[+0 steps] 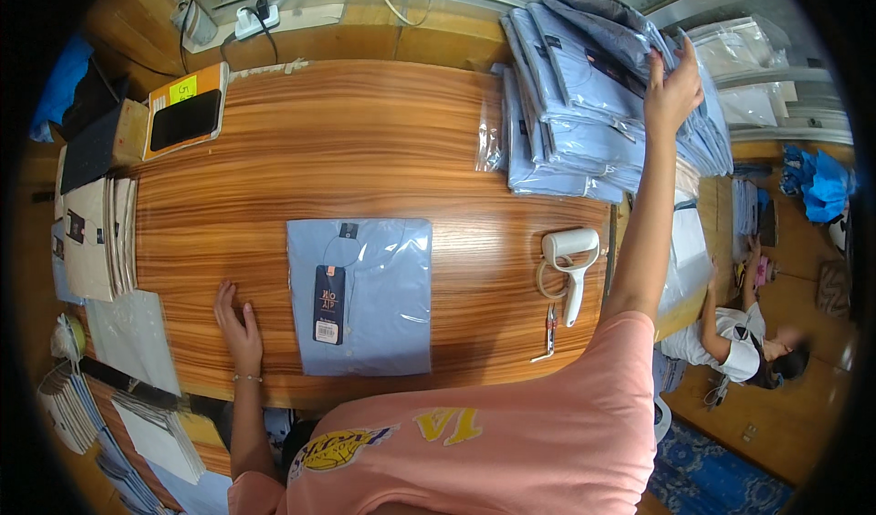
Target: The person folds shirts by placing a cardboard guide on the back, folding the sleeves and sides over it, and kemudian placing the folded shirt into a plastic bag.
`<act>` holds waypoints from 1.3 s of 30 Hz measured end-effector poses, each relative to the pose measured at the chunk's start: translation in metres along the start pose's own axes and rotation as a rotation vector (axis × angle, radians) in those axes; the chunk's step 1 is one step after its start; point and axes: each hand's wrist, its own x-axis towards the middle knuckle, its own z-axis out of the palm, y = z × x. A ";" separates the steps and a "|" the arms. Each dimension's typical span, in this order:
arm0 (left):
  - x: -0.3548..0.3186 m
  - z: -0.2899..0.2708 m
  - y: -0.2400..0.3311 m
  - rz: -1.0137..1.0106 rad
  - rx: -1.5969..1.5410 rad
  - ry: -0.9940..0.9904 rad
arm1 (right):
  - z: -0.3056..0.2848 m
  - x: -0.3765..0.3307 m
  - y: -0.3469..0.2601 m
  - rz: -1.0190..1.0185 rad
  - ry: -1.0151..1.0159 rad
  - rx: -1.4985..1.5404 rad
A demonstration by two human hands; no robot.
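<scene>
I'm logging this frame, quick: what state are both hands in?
Left hand: open on the table, holding nothing.
Right hand: at the blue shirt stack; whether it grips one cannot be told.

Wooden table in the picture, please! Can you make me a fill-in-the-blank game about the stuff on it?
1. The right hand is at a stack of folded shirts coloured light ____.
2. The lint roller lies on the ____ side of the single folded shirt, as you look at the picture.
3. The phone has a screen coloured ____.
4. The left hand is nearer to the single folded shirt than to the ____ of folded shirts.

Missing words: blue; right; black; stack.
</scene>
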 end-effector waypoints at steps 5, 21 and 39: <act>-0.001 0.002 0.000 -0.010 0.022 0.002 | -0.021 -0.020 -0.019 0.013 0.136 -0.180; 0.002 -0.001 0.002 0.006 0.016 0.017 | -0.026 -0.065 -0.054 -0.068 -0.203 0.406; 0.001 0.002 0.001 0.006 0.030 0.026 | -0.022 -0.038 -0.051 0.014 -0.217 0.479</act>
